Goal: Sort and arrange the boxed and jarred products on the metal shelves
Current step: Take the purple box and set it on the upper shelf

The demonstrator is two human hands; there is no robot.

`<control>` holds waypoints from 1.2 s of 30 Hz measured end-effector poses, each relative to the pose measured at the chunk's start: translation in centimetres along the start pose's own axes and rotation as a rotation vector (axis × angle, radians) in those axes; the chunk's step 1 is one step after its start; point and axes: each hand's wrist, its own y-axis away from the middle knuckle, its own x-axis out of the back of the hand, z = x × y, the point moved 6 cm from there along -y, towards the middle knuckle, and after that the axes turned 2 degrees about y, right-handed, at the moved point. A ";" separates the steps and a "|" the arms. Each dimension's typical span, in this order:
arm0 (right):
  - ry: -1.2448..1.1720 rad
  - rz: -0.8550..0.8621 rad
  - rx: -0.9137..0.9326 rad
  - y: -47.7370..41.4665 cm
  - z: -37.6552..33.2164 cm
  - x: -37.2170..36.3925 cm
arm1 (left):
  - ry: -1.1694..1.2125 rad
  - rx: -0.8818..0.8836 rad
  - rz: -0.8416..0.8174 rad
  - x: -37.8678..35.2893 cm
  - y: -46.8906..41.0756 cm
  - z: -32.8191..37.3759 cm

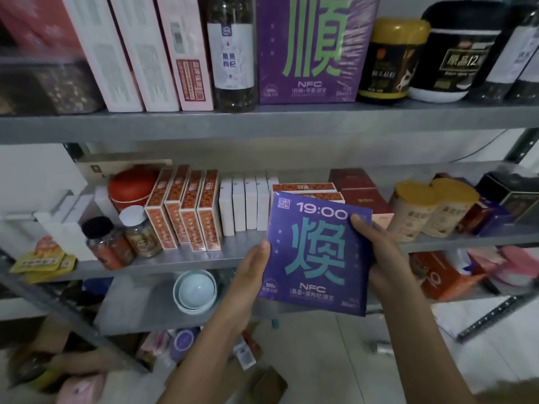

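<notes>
Mid-sort, apparently the carry step: the purple box [316, 252] was held in the air in front of the middle shelf [175, 260] front edge, resting on nothing. The two-handed grip was closed on it, left hand [252, 272] curled round the left edge and right hand [382, 258] on the right edge with its thumb near the top-right corner, so the box sat between them, face out and slightly tilted. The next move probably needed a lift to the upper shelf [262, 123] beside the matching box [315, 48], where the gaps looked tight.
</notes>
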 end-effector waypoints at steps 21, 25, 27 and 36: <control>-0.142 0.030 -0.076 5.4 7.5 1.7 | -1.453 -0.658 -0.089 -2.8 1.3 -0.2; -0.098 0.082 -0.050 6.2 6.5 1.6 | -1.722 -0.921 -0.071 -4.4 1.8 -0.9; -0.087 0.071 -0.034 6.4 6.2 1.2 | -1.619 -0.965 0.054 -4.3 1.6 0.1; -0.001 0.447 0.248 3.1 1.1 4.6 | -0.976 -0.960 0.086 -2.1 1.8 1.1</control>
